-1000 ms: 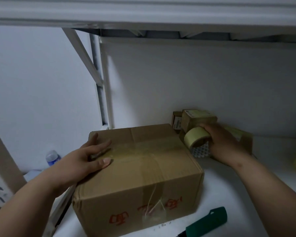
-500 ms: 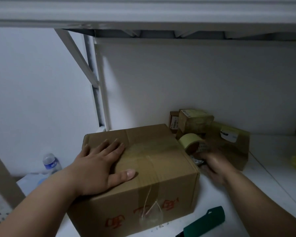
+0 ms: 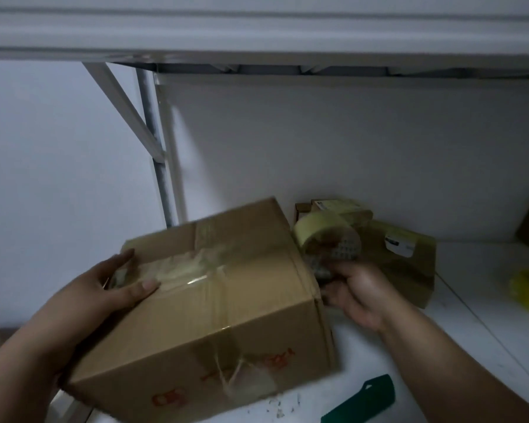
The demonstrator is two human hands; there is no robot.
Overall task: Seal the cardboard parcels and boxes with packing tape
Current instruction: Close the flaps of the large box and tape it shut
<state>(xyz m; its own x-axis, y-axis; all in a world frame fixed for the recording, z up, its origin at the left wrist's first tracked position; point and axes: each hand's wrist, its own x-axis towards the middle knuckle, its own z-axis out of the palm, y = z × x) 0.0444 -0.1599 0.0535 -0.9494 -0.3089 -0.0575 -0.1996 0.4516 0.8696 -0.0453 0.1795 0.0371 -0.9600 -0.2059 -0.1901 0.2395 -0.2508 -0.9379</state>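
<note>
Left hand (image 3: pixel 104 288) flat on tilted box (image 3: pixel 214 300) | right hand (image 3: pixel 353 288) grips tape roll (image 3: pixel 327 239) at box's right edge

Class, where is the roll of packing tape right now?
Right of centre, the tape roll sits at the big cardboard box's right edge, just above the right hand.

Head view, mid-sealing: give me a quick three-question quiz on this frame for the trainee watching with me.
1. True or false: the left hand rests on top of the cardboard box.
2. Multiple choice: where is the tape roll? A) lying on the box top B) at the box's right end, above the right hand C) on the upper shelf
3. Fill in: the tool lying on the table in front of the box, near the right forearm, is coloured ____.

Key: 1 true; 2 B; 3 green, the green tool.
</note>
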